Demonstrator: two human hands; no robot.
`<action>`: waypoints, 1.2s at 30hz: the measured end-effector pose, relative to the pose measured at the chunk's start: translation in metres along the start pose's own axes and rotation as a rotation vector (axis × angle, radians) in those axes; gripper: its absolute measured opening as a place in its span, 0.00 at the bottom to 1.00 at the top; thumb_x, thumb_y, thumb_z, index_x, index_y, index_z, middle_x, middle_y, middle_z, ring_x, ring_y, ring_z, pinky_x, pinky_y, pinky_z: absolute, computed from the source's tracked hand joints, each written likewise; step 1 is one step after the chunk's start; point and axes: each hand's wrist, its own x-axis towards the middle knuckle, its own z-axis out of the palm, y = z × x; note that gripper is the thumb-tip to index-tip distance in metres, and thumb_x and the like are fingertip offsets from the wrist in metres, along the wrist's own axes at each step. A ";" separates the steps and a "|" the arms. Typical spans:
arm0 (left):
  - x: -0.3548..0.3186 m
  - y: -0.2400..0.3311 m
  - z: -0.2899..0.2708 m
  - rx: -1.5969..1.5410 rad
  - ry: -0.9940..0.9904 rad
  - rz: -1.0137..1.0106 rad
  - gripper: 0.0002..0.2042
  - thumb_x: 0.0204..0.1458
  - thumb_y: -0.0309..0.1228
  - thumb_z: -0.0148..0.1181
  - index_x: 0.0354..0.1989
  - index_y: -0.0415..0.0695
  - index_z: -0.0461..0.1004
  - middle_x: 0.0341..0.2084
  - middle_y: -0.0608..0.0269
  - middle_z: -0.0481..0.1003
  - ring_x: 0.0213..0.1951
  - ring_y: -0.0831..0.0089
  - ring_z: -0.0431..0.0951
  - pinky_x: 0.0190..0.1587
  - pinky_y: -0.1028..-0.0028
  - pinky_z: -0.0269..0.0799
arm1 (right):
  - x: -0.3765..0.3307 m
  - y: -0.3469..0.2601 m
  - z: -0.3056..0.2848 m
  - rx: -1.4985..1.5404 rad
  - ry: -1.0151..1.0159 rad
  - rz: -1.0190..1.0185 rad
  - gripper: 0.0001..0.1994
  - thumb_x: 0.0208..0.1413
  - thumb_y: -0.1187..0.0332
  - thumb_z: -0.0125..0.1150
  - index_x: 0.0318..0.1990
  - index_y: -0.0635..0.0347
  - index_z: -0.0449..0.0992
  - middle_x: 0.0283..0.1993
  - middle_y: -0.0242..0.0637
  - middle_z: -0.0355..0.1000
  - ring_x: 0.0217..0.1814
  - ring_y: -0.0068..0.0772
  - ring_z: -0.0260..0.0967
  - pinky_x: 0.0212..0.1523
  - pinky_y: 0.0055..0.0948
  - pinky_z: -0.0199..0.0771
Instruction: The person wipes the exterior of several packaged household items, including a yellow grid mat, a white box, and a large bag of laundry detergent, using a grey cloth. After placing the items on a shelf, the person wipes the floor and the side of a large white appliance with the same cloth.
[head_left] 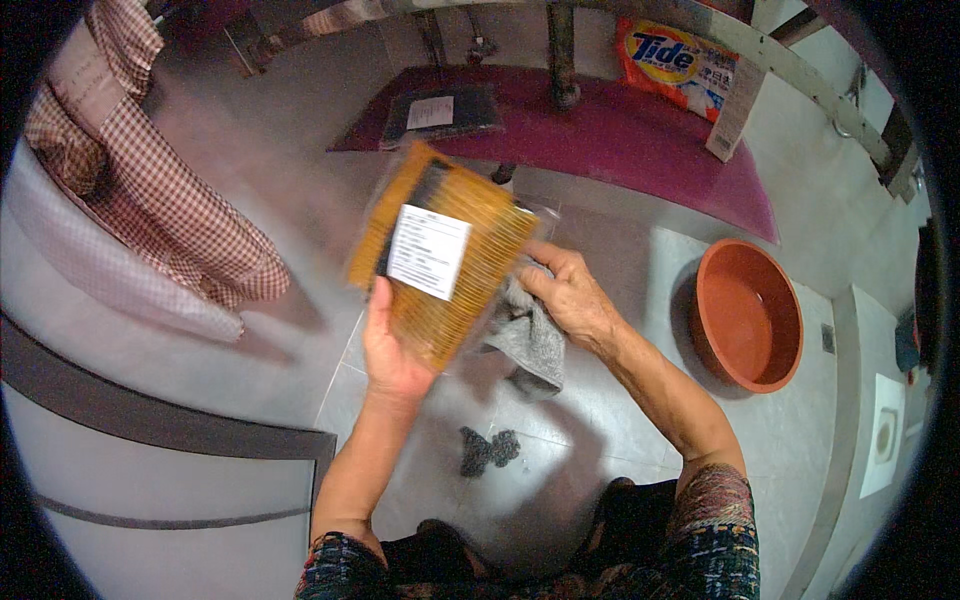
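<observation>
Head view, looking straight down: both of the person's forearms come up from the lower edge over a grey tiled floor. The left hand is clamped on the lower edge of a flat yellow ribbed packet in clear wrap, with a white label stuck to its face; the packet is tilted, its upper end leaning away to the left and blurred with motion. The right hand is closed on a grey cloth, which is bunched against the packet's right edge and hangs down below the hand (whether the fingers also touch the packet I cannot tell, since the packet hides their tips). The two hands are close together, one on each side of the packet, which is held up in the air above the floor at the middle of the picture. On the floor just below the hands lies a small dark crumpled scrap. To the right, well apart from the hands, stands a round terracotta-coloured plastic basin. Farther off, a dark red mat lies under metal legs, with a flat dark packet bearing its own pale label on it, and an orange detergent bag beside a hanging white tag. At the left, a red-and-white checked garment drapes over a pale surface. The person's sleeves are dark multicoloured knit.
</observation>
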 end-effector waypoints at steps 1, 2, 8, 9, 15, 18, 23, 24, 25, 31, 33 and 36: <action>-0.001 -0.009 -0.003 0.057 0.004 -0.014 0.27 0.59 0.49 0.38 0.60 0.42 0.58 0.55 0.51 0.65 0.55 0.56 0.68 0.57 0.56 0.63 | -0.001 0.004 0.008 0.241 -0.036 0.035 0.16 0.50 0.73 0.50 0.47 0.70 0.71 0.46 0.43 0.73 0.45 0.34 0.70 0.49 0.31 0.68; 0.000 -0.019 -0.003 0.104 0.045 -0.007 0.26 0.59 0.49 0.39 0.60 0.43 0.58 0.55 0.54 0.65 0.54 0.58 0.68 0.56 0.58 0.65 | -0.002 0.005 0.015 0.476 -0.067 0.071 0.16 0.50 0.74 0.50 0.48 0.70 0.71 0.47 0.40 0.73 0.45 0.31 0.69 0.50 0.29 0.67; 0.009 0.005 -0.011 -0.045 -0.092 0.002 0.25 0.60 0.48 0.37 0.59 0.43 0.59 0.54 0.52 0.67 0.53 0.57 0.69 0.54 0.57 0.68 | -0.013 -0.031 -0.005 -0.301 -0.274 -0.239 0.17 0.49 0.75 0.49 0.49 0.64 0.71 0.48 0.41 0.71 0.53 0.31 0.66 0.54 0.31 0.64; 0.009 0.013 -0.011 -0.128 -0.127 0.013 0.25 0.60 0.47 0.36 0.59 0.43 0.60 0.54 0.51 0.67 0.54 0.56 0.69 0.53 0.55 0.68 | -0.011 -0.043 -0.019 -0.443 -0.187 -0.346 0.18 0.48 0.74 0.49 0.49 0.63 0.71 0.48 0.42 0.71 0.53 0.32 0.66 0.55 0.32 0.64; 0.016 -0.002 -0.010 -0.066 0.015 -0.033 0.23 0.60 0.45 0.41 0.58 0.43 0.61 0.54 0.52 0.67 0.53 0.55 0.70 0.52 0.54 0.69 | 0.026 -0.065 -0.161 -1.223 0.786 -0.315 0.20 0.51 0.65 0.56 0.53 0.51 0.68 0.54 0.44 0.65 0.58 0.47 0.61 0.56 0.45 0.62; 0.013 -0.005 -0.005 -0.056 -0.077 -0.096 0.22 0.60 0.45 0.41 0.57 0.43 0.62 0.53 0.53 0.68 0.53 0.57 0.69 0.55 0.55 0.65 | 0.035 -0.019 -0.175 -1.732 0.775 -0.032 0.24 0.52 0.57 0.55 0.57 0.47 0.65 0.55 0.44 0.65 0.59 0.54 0.58 0.56 0.54 0.59; 0.012 0.001 -0.016 -0.024 0.038 -0.071 0.22 0.60 0.44 0.41 0.56 0.43 0.63 0.53 0.54 0.68 0.53 0.57 0.69 0.56 0.56 0.64 | 0.039 0.000 -0.172 -1.661 0.363 0.009 0.27 0.52 0.56 0.54 0.61 0.44 0.60 0.59 0.46 0.62 0.64 0.55 0.53 0.57 0.57 0.58; 0.013 0.001 -0.020 -0.010 0.072 -0.071 0.22 0.60 0.44 0.41 0.56 0.42 0.63 0.53 0.54 0.68 0.53 0.57 0.69 0.56 0.56 0.64 | 0.042 -0.001 -0.178 -1.530 0.338 -0.094 0.27 0.52 0.57 0.54 0.61 0.45 0.60 0.59 0.46 0.62 0.64 0.53 0.54 0.57 0.56 0.58; 0.013 0.000 -0.024 0.016 0.087 -0.074 0.22 0.60 0.44 0.41 0.57 0.42 0.62 0.53 0.55 0.67 0.53 0.58 0.69 0.56 0.57 0.64 | 0.046 -0.001 -0.186 -1.397 0.311 -0.194 0.26 0.52 0.58 0.53 0.60 0.46 0.61 0.59 0.45 0.62 0.64 0.52 0.54 0.57 0.56 0.58; 0.023 -0.015 -0.021 0.046 0.117 -0.073 0.21 0.61 0.42 0.40 0.58 0.42 0.60 0.54 0.57 0.67 0.54 0.63 0.68 0.56 0.60 0.64 | 0.099 0.007 -0.197 -1.302 0.084 -0.182 0.25 0.56 0.61 0.51 0.61 0.49 0.59 0.65 0.39 0.54 0.71 0.42 0.42 0.61 0.58 0.50; 0.026 -0.016 -0.022 0.071 0.111 -0.065 0.21 0.61 0.42 0.40 0.58 0.42 0.60 0.54 0.58 0.67 0.54 0.63 0.68 0.56 0.60 0.64 | 0.119 0.002 -0.191 -1.454 0.088 -0.035 0.24 0.56 0.58 0.49 0.61 0.46 0.60 0.67 0.36 0.51 0.72 0.42 0.38 0.61 0.61 0.48; 0.027 -0.020 -0.020 0.068 0.111 -0.060 0.21 0.61 0.42 0.39 0.58 0.41 0.60 0.54 0.58 0.67 0.54 0.64 0.68 0.56 0.61 0.64 | 0.143 0.001 -0.200 -1.634 0.146 0.102 0.22 0.58 0.54 0.46 0.60 0.39 0.61 0.69 0.31 0.48 0.73 0.42 0.33 0.59 0.68 0.44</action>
